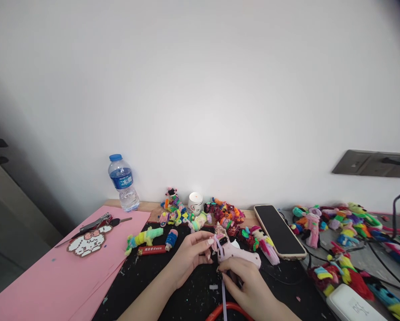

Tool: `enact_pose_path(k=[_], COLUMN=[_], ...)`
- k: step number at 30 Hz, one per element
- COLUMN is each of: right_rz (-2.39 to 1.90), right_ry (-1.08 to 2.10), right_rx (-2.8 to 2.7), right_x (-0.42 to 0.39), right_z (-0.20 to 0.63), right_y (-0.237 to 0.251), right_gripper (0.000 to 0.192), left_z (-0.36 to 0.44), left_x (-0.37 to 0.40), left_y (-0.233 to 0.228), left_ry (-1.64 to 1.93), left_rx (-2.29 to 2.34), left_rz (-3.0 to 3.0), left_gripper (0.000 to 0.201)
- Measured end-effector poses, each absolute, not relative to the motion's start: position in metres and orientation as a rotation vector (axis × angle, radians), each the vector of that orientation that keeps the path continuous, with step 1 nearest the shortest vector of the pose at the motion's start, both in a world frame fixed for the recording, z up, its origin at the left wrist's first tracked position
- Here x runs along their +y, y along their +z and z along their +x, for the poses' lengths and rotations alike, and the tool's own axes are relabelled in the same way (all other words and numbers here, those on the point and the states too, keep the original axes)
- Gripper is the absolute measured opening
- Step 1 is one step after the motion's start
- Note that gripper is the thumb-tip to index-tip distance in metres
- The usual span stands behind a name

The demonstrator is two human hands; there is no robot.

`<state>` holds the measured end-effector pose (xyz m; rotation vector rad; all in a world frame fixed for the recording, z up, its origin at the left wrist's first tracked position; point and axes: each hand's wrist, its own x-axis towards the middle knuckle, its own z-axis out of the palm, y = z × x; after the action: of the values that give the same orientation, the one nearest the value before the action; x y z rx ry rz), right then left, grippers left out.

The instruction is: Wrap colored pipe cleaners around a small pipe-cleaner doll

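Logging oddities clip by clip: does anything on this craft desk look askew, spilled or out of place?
Small pale scraps are strewn over the black mat around the left hand and right hand, which hold a pink glue gun. The phone lies at an angle among fuzzy figures. Nothing looks spilled or broken.

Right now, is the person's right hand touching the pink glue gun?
Touching. The head view shows the right hand wrapped around the glue gun at its handle, with no gap; the left hand pinches a small piece at its tip.
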<state>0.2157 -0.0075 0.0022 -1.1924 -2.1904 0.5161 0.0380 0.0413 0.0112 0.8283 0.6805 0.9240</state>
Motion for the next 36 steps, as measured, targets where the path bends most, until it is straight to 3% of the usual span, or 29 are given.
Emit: enact_pose_path(k=[36], right_rz=[-1.136], right_ry=[0.556], right_rx=[-2.158], right_x=[-0.0061], right_z=[0.2171], right_y=[0.0024], right_gripper=[0.016], left_z=[0.0355], left_x=[0.0401], left_y=[0.0095], left_ry=[0.782], left_rx=[0.574], left_rz=[0.804], left_gripper=[0.019])
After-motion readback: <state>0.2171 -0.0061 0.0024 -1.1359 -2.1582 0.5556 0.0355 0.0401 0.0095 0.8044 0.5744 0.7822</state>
